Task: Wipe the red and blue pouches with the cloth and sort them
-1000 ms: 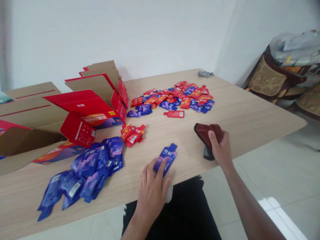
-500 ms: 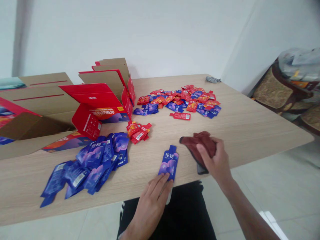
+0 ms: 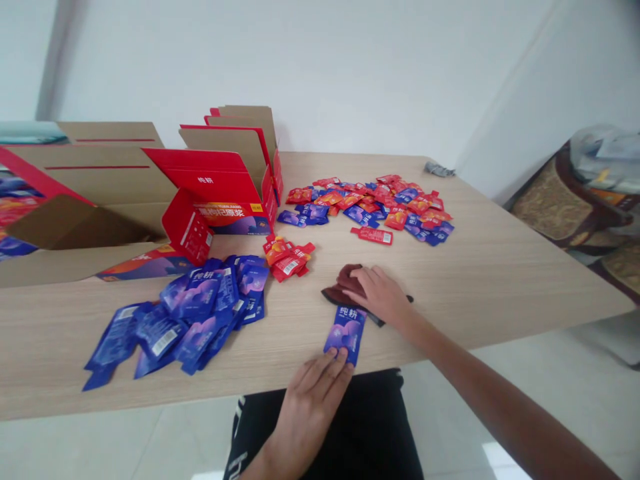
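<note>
A blue spouted pouch (image 3: 347,328) lies on the table near its front edge, spout end pointing away from me. My left hand (image 3: 315,393) holds its near end down against the table, fingers straight and close together; the thumb is hidden. In my right hand (image 3: 376,292) is a bunched brown cloth (image 3: 346,280) with dark edging. The cloth covers the pouch's spout end, and its grey underside shows at the right. Left of the pouch lies a heap of blue pouches (image 3: 200,310), with a small pile of red pouches (image 3: 290,257) behind.
Open red cardboard boxes (image 3: 227,175) stand at the left. Red and blue pouches (image 3: 373,200) are spread across the back of the table (image 3: 500,267). A single red pouch (image 3: 371,235) lies before them. A grey crumpled item (image 3: 439,169) rests at the far corner; chairs (image 3: 550,193) stand right.
My right hand has moved left and away from me, bringing the brown cloth onto the pouch's spout end. My left hand stays on the pouch. The view has shifted slightly.
</note>
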Tool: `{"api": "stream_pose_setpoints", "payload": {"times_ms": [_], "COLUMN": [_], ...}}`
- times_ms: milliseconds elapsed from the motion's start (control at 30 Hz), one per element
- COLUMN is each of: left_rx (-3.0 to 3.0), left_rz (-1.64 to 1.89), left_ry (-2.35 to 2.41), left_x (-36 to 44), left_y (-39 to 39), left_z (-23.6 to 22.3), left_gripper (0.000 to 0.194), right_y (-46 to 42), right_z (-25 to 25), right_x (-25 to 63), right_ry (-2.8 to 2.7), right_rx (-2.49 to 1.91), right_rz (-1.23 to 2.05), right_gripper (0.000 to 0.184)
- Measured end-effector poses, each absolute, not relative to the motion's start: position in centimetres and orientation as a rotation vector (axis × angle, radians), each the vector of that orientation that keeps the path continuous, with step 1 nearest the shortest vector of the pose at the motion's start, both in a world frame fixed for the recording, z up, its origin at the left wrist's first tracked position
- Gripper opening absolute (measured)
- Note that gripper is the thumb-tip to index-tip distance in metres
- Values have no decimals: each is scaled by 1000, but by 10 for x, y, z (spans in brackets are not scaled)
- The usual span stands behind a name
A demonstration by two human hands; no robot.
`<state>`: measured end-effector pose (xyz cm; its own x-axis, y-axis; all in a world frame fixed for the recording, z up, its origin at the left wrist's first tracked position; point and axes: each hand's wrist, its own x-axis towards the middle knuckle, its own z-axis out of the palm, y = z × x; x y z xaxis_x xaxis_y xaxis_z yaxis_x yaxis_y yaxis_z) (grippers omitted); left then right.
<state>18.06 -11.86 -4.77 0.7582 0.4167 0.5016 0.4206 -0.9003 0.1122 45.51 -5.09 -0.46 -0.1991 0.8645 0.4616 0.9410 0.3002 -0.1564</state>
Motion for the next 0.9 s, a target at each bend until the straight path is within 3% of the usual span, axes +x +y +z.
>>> {"api": "stream_pose_setpoints", "payload": {"times_ms": [133, 300, 467, 700, 900], "left_rx": [-2956, -3003, -2986, -3007, -3034], "left_rz": [-859, -936, -888, -852, -918], "left_ry": [-732, -822, -786, -785, -873], "left_x": [182, 184, 183, 182, 183], "left_y": [-121, -123, -124, -123, -124], "left_z": [-51, -51, -51, -56, -53], "left_gripper": [37, 33, 38, 37, 31], "right_y": [-75, -116, -74, -64, -126], "right_z": [10, -6, -19, 13, -9], "right_x": [440, 408, 436, 453, 406], "right_ry": [-1855, -2279, -2207, -1884, -2264], "right_rx": [-1633, -1341, -1515, -1677, -1344], "right_rz": [-244, 85, -62, -254, 122], "right_gripper": [37, 27, 32, 35, 30]}}
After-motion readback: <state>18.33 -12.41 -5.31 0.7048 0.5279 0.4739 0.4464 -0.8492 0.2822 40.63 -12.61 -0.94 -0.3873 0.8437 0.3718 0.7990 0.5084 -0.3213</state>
